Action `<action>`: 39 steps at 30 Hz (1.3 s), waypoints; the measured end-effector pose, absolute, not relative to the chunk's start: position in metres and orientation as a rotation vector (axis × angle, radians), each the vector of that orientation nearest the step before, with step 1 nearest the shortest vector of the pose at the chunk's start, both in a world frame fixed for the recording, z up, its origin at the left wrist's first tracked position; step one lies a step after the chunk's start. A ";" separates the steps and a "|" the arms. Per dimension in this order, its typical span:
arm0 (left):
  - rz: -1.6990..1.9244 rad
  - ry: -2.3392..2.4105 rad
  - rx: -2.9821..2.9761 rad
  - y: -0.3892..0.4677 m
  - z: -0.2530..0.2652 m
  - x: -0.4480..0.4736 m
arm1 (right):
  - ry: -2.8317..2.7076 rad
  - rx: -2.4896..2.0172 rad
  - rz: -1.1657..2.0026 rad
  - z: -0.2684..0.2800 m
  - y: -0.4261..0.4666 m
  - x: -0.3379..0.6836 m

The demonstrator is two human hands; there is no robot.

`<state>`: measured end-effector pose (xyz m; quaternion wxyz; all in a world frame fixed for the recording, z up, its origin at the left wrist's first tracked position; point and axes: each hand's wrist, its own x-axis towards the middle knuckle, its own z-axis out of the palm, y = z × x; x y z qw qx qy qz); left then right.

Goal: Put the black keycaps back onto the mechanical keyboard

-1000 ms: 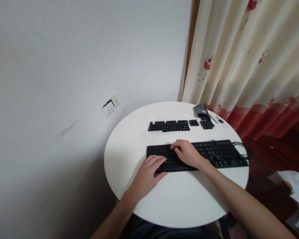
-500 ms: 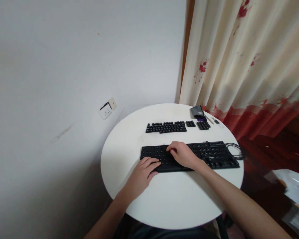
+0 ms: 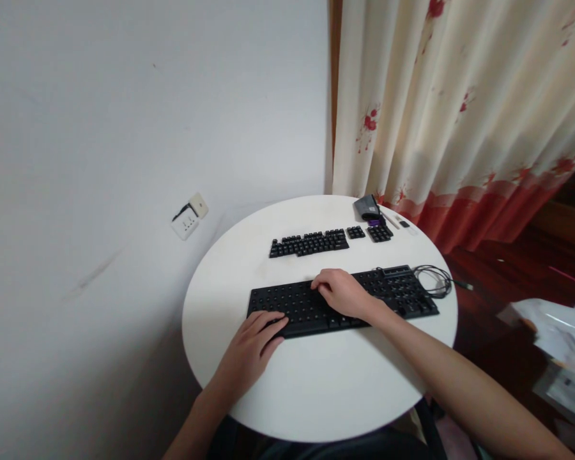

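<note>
On the worktop point(image 3: 345, 383), your keyboard point(image 3: 303, 308) lies capless at left, the rest unclear, three groups of removed keycaps point(image 3: 311, 244) beyond, your left hand point(image 3: 253, 340) loosely spread on its near-left corner, your right hand point(image 3: 339, 292) curled mid-board, grip hidden.

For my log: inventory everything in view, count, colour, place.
keyboard: 1, black, on table
keycap groups: 3, black, behind keyboard
cable: 1, black, at keyboard's right
pouch: 1, grey, far right
small items: several, mixed, near pouch
table: 1, white, centre
wall plates: 2, whitish, left
wall: 1, white, left
curtain: 1, cream and red, right
floor: 1, dark red, right
heap: 1, whitish, lower right
left hand: 1, bare, keyboard's left
right hand: 1, bare, mid-keyboard
</note>
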<state>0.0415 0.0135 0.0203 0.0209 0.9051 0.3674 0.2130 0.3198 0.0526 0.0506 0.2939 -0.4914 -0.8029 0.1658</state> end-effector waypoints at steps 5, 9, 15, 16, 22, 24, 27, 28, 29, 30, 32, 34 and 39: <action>0.739 1.127 2.773 0.025 0.038 0.051 | -2.137 -1.319 0.435 0.050 0.053 0.320; 0.848 1.199 2.726 0.060 0.060 0.068 | -2.152 -1.355 0.425 0.050 0.055 0.321; 0.760 1.282 2.730 0.146 0.073 0.105 | -2.123 -1.431 0.379 0.049 0.060 0.325; 0.694 1.296 2.746 0.159 0.072 0.111 | -2.117 -1.438 0.373 0.049 0.061 0.326; 0.597 1.382 2.757 0.199 0.054 0.131 | -2.109 -1.479 0.376 0.046 0.065 0.331; 0.614 1.398 2.750 0.201 0.046 0.131 | -2.102 -1.484 0.377 0.046 0.067 0.332; 0.628 1.392 2.755 0.200 0.037 0.128 | -2.095 -1.486 0.391 0.043 0.070 0.333; 0.629 1.382 2.759 0.200 0.034 0.128 | -2.087 -1.491 0.394 0.042 0.071 0.333; 0.628 1.370 2.763 0.199 0.032 0.127 | -2.074 -1.498 0.392 0.041 0.071 0.333; 0.625 1.360 2.766 0.199 0.030 0.127 | -2.056 -1.506 0.385 0.039 0.072 0.333; 0.614 1.356 2.773 0.199 0.028 0.127 | -2.016 -1.518 0.357 0.037 0.074 0.332; 0.603 1.360 2.782 0.198 0.027 0.127 | -1.994 -1.530 0.336 0.038 0.076 0.331; 0.605 1.335 2.802 0.198 0.028 0.127 | -2.083 -1.621 0.259 0.049 0.094 0.325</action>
